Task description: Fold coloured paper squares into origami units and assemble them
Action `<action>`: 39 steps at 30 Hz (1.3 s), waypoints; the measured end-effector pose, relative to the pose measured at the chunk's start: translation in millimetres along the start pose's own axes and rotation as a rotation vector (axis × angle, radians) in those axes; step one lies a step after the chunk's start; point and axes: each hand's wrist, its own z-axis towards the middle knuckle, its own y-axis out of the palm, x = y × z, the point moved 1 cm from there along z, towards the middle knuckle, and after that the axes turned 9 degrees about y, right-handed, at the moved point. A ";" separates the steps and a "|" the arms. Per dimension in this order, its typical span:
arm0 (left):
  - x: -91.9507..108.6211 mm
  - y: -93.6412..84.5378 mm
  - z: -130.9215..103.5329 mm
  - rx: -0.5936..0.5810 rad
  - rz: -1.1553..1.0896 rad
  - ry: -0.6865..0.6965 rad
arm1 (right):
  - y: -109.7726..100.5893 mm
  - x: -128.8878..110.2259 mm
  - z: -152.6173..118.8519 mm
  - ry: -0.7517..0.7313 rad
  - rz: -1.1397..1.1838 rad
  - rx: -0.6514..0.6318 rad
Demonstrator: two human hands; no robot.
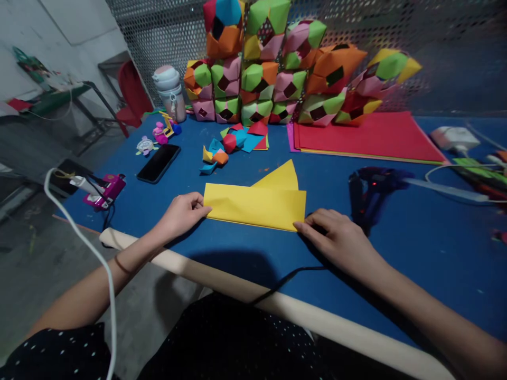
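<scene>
A folded yellow paper strip [255,206] lies on the blue table in front of me, its long folded edge toward me. My left hand [184,214] pinches its left end between thumb and fingers. At the lower right corner, my right hand [336,235] holds the paper with thumb and fingertips. Behind the strip a yellow paper piece [281,177] with a pointed, curved edge sticks out. Small folded paper pieces [216,155] in blue, yellow and orange sit just beyond.
Stacked colourful paper modules [259,79] line the back. Red sheets [364,137] lie at back right, a dark glue gun [374,184] right of the strip. A phone [159,162], bottle [170,92] and pink power strip [105,192] stand left. A black cord [293,273] crosses the near edge.
</scene>
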 end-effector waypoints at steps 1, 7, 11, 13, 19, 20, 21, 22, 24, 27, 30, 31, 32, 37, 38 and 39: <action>-0.4 0.4 0.2 0.005 0.011 0.005 | 0.3 -0.1 -0.2 -0.006 -0.015 0.008; -1.9 3.7 -2.0 0.026 0.022 0.026 | 1.0 -0.5 -0.7 -0.027 -0.052 0.023; 2.0 5.3 -4.4 0.064 0.060 0.012 | 1.6 0.5 -0.7 -0.031 -0.045 0.025; 3.9 6.2 -5.3 0.076 0.081 0.012 | 1.8 0.9 -0.8 -0.041 -0.053 0.029; 3.7 10.5 -5.6 0.049 0.176 0.106 | 2.1 1.7 -0.6 -0.062 -0.119 0.027; 3.1 11.3 -5.3 0.043 0.200 0.122 | 2.0 1.6 -0.5 -0.066 -0.131 0.028; 2.5 11.9 -5.0 0.036 0.224 0.137 | 1.9 1.3 -0.5 -0.070 -0.142 0.029; 1.8 12.5 -4.8 0.028 0.248 0.150 | 1.6 0.9 -0.5 -0.075 -0.150 0.029; 0.7 13.6 -4.6 0.021 0.293 0.178 | 1.0 -0.3 -0.5 -0.081 -0.163 0.028; -0.9 15.3 -5.1 0.024 0.361 0.222 | 0.1 -1.9 -0.3 -0.078 -0.177 0.029; -1.8 17.1 -6.3 0.022 0.442 0.276 | 0.1 -2.6 -0.2 -0.071 -0.192 0.028; -1.8 17.6 -6.7 0.017 0.476 0.301 | 0.2 -2.7 -0.2 -0.072 -0.200 0.029; -1.6 18.1 -7.1 0.010 0.516 0.329 | 0.5 -2.9 -0.3 -0.075 -0.212 0.030; 1.8 19.7 -9.1 -0.046 0.796 0.392 | 1.3 -3.7 -1.8 -0.091 -0.300 0.034; 3.0 19.5 -9.2 -0.049 0.837 0.398 | 1.2 -3.9 -2.3 -0.091 -0.316 0.034; 4.3 19.1 -9.1 -0.047 0.859 0.410 | 1.0 -4.1 -2.9 -0.089 -0.331 0.034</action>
